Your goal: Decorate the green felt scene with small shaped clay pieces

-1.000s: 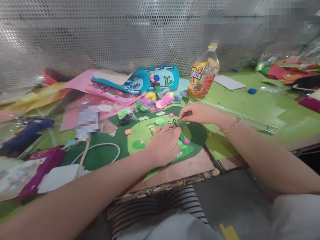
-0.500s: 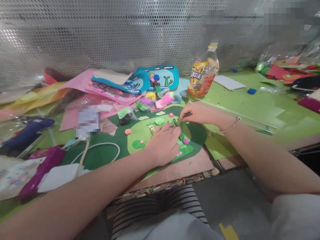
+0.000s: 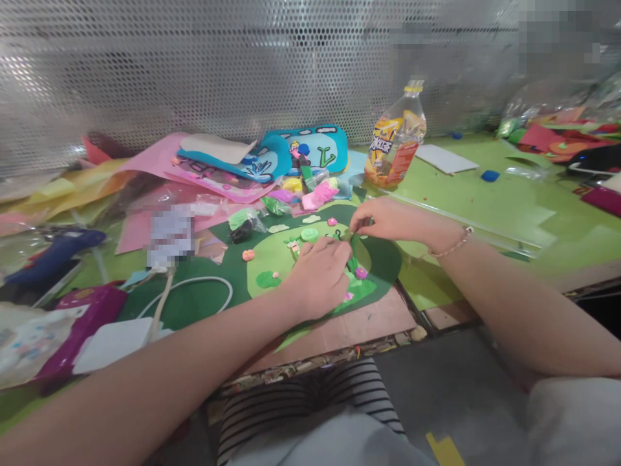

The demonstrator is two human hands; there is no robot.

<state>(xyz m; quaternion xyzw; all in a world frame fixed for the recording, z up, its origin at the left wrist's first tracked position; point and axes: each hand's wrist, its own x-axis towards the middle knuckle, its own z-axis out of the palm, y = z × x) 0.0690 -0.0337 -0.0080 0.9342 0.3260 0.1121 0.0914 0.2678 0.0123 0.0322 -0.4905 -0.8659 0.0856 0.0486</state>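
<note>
A green picture point(image 3: 262, 294) with raised clay shapes lies near the table's front edge. On it are a pale green spiral point(image 3: 309, 234), an orange flower point(image 3: 248, 255), a purple flower point(image 3: 360, 273) and a dark green stem point(image 3: 354, 257). My left hand point(image 3: 320, 278) rests palm down over the picture's middle, its fingers curled together; their tips and whatever they hold are hidden. At the stem's upper end, my right hand point(image 3: 371, 219) pinches with thumb and forefinger on a thin bit of green clay, close to my left fingertips.
Behind the picture lie bagged clay lumps point(image 3: 320, 194) and blue picture boards point(image 3: 334, 139). A drink bottle point(image 3: 395, 139) stands at the back, a clear rod point(image 3: 460, 223) to the right. Leftward are a white cable point(image 3: 228, 294), a white block point(image 3: 114, 343) and a magenta case point(image 3: 90, 310).
Both hands stay at almost the same spot on the picture. My right fingers and wrist have shifted only slightly, and the things around them have not moved.
</note>
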